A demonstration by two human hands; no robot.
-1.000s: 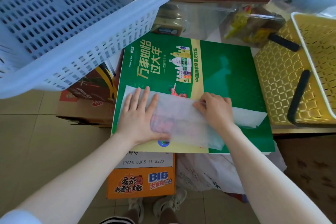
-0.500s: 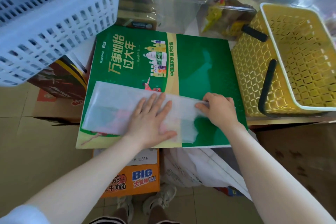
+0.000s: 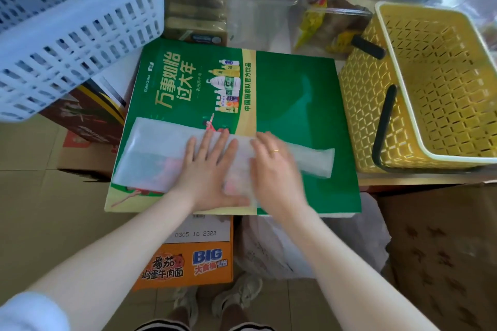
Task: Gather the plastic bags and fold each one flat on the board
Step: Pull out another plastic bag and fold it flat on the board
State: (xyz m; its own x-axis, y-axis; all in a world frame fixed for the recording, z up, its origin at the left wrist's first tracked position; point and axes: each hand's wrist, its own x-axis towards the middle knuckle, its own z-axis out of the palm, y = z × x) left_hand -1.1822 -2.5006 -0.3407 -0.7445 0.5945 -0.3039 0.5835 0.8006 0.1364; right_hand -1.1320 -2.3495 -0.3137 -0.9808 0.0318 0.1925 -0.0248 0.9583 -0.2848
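The translucent white plastic bag [image 3: 161, 153] lies stretched flat across the near part of the green board [image 3: 295, 105], running from well to the left of the left hand [image 3: 207, 169], under both palms, and out past the right hand [image 3: 274, 169] to a narrow end on the plain green area. The left hand rests on it with fingers straight and spread, pressing it down; nothing is gripped. The right hand, blurred and wearing a ring, lies on the bag just beside the left with its fingers extended, apparently flat as well, though the blur hides whether any fingertip pinches the film.

By its look the bag is very light, thin and limp, with no stiffness of its own, so it probably holds a crease only while pressed and may spring or slide on the glossy printed board. It seems likely to trap air and to drift with any quick movement. A sensible hold is a pinch at the free narrow end beyond the right hand, or at the far-left edge, while the other palm pins the middle. It is not fragile, but careless tugging could wrinkle it
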